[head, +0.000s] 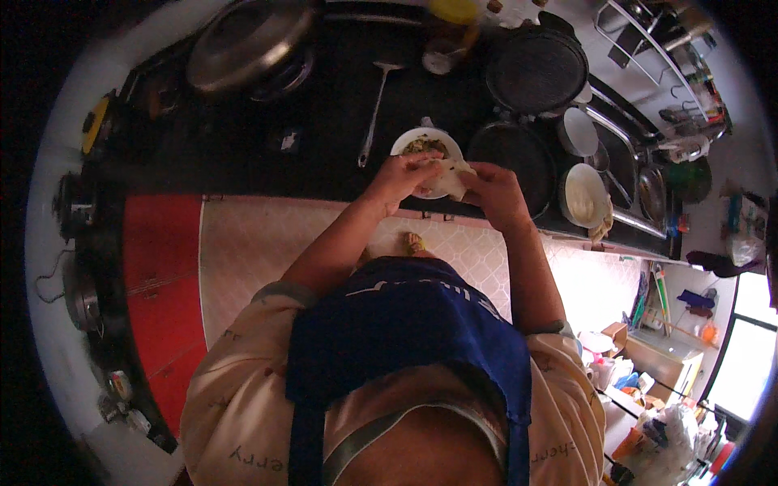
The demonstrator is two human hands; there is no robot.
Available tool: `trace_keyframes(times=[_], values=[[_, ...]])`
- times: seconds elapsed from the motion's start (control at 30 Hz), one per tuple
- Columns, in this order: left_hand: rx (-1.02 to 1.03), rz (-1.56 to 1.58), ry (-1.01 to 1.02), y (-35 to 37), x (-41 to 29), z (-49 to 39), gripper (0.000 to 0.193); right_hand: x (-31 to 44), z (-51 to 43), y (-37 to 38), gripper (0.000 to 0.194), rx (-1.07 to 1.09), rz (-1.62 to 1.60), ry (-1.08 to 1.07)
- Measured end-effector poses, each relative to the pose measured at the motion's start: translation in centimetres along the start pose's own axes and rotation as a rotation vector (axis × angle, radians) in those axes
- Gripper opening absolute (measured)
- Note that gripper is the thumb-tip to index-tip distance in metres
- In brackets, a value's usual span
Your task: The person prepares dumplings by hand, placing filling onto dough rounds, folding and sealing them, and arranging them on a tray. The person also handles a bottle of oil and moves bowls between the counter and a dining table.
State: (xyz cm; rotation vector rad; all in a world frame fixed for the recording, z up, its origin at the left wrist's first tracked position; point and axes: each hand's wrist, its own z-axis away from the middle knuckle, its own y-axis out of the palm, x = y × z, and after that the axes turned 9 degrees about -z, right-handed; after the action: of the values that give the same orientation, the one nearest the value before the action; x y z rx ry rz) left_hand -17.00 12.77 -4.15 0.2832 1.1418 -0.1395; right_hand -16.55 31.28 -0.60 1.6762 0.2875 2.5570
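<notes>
A pale, thin sheet of dough point(453, 179) hangs between my two hands, over the near side of a white bowl point(456, 149). Inside the bowl is a chopped, green-brown filling point(422, 144). The fingers of my left hand point(398, 177) lie across the dough's left part, above the bowl. My right hand point(498, 189) pinches the dough's right edge with thumb and fingers, just beyond the bowl's rim. My fingers and the dough hide part of the filling.
A metal spatula point(375, 115) lies left of the bowl on the black counter point(243, 164). Right of my right hand are a dark flat pan point(513, 158) and two white bowls point(577, 132). Farther back stand another round pan point(538, 70), a yellow-lidded jar point(453, 12) and a large metal pan point(249, 45).
</notes>
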Motion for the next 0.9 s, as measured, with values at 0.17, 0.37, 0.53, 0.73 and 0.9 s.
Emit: trace_keyframes(times=[0.17,0.37,0.53,0.73,0.9], values=[[0.005,-0.016,0.087,1.1,0.3,0.2,0.029,-0.7,1.7,0.0,0.037,0.005,-0.16,0.046],[0.121,0.218,0.029,1.8,0.1,2.0,0.034,-2.0,3.1,0.3,0.038,-0.038,0.18,-0.183],[0.212,0.094,0.026,0.9,0.4,3.5,0.043,-2.9,4.0,1.2,0.039,-0.048,0.176,-0.159],[0.224,0.044,-0.073,1.1,2.6,4.1,0.044,-4.9,5.9,1.4,0.041,-0.093,0.2,-0.126],[0.385,0.031,-0.017,1.5,4.6,3.8,0.039,-5.5,7.4,0.5,0.035,-0.081,0.198,-0.027]])
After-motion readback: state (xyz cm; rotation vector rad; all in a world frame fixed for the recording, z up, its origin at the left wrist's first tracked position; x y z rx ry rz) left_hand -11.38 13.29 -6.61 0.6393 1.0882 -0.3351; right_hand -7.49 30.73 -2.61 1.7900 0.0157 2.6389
